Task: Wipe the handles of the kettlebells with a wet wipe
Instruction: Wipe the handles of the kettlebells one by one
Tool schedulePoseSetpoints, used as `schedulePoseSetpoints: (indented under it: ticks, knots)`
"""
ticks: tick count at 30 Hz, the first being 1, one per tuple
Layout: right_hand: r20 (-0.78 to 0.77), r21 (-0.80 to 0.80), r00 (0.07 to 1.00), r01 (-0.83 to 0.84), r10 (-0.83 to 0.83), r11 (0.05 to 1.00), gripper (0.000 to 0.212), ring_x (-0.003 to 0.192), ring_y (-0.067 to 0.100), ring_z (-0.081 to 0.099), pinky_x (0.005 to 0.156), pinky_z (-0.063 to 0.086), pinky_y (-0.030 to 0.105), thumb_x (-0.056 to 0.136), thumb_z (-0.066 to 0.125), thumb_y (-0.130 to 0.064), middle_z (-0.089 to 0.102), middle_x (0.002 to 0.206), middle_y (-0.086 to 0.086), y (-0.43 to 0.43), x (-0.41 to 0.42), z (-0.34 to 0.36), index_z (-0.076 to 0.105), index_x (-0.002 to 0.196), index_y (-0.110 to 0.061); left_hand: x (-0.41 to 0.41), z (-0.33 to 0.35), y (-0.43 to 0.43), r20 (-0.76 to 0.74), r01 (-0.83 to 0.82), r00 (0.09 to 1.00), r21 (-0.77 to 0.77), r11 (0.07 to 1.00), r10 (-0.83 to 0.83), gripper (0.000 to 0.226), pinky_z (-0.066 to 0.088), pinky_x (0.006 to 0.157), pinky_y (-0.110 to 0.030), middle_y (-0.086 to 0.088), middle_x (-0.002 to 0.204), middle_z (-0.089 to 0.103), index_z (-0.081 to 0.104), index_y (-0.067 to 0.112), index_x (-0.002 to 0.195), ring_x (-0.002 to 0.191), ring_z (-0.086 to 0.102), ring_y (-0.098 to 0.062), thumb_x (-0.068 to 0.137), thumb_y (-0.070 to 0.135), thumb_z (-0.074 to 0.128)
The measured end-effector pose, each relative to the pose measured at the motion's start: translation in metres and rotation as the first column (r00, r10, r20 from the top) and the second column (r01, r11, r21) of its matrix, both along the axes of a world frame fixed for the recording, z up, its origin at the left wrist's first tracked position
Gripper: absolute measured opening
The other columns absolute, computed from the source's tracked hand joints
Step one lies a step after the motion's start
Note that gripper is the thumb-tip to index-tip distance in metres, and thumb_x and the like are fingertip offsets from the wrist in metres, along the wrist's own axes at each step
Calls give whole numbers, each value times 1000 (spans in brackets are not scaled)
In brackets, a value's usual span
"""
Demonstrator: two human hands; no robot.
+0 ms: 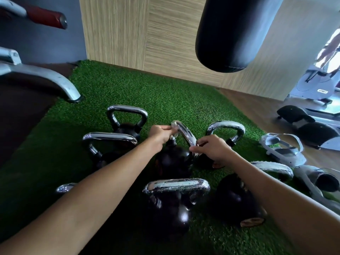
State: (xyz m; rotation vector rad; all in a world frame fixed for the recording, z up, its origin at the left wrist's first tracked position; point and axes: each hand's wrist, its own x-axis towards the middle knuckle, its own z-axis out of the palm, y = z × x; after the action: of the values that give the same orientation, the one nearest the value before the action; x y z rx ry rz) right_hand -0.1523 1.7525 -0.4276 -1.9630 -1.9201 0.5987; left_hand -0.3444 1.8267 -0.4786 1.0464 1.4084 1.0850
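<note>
thing: centre kettlebell (pixel 173 162) on green turf (pixel 128 85) among other kettlebells (pixel 127 115) | left hand (pixel 160 133): fingers pinch wet wipe (pixel 174 125) onto handle (pixel 185 135) top-left | right hand (pixel 214 150): fingers curled round handle's right leg | handling: likely heavy, rigid; chrome probably slick when wet; wipe limp, thin | hold: steady by handle, no lifting

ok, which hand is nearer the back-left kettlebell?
Left. The left hand, pinching the wet wipe on the middle handle, is right of the back-left kettlebell; the right hand holds that handle's other end, farther right.
</note>
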Motion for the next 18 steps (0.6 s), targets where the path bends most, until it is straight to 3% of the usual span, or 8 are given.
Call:
schedulePoseSetpoints:
  ticks: [3,5,7,8,10,13,18]
  knots:
    - [14,46,999,29,-30,999,46,79,15,62,61,41,24,76,78,-58,68,96,0,-4,-1,-6,72,105,-23,5,1,-13,-14,9,1000,59,998,-8,49,42,80,-17,-1,117,73,74,13,121,95,63,-11,79,35,86]
    - [15,39,1000,11,-11,999,43,80,15,62,61,41,24,78,77,-57,68,93,0,-5,-2,-5,73,103,-23,5,13,-17,-64,-23,998,81,996,28,49,44,65,-12,-3,113,74,74,12,122,79,62,-8,80,33,86]
    - [6,-8,999,-46,46,999,34,68,12,58,55,37,25,79,77,-56,67,79,-3,0,0,-1,73,88,-23,5,24,-19,-67,-56,996,46,997,59,46,39,41,-9,-6,97,76,75,10,121,56,52,-5,80,29,87]
    - [-5,-34,997,-78,78,996,34,60,11,52,54,35,25,80,76,-54,65,71,-3,2,2,2,73,82,-21,5,27,-21,-74,-55,996,34,998,57,45,38,39,-10,-4,88,74,76,10,119,53,50,-4,80,28,88]
    - [-85,-89,987,-144,136,986,35,55,14,45,54,34,25,85,74,-48,65,70,5,5,7,4,75,83,-13,10,27,-30,-139,2,990,40,999,4,44,43,50,-11,2,89,71,77,12,116,63,56,-4,77,29,89]
    - [-175,-110,972,-177,156,978,29,60,19,42,51,32,26,89,72,-43,70,76,5,3,16,1,77,89,-14,18,15,-44,-299,126,949,68,990,-100,45,44,74,-15,10,106,72,79,18,111,90,63,-6,73,38,90]
    - [-241,-104,963,-146,117,984,23,50,9,36,46,27,22,91,72,-37,71,77,1,1,18,-1,78,90,-14,14,17,-50,-387,166,919,193,967,-80,42,45,71,-14,6,104,79,81,20,106,88,67,-4,71,41,91]
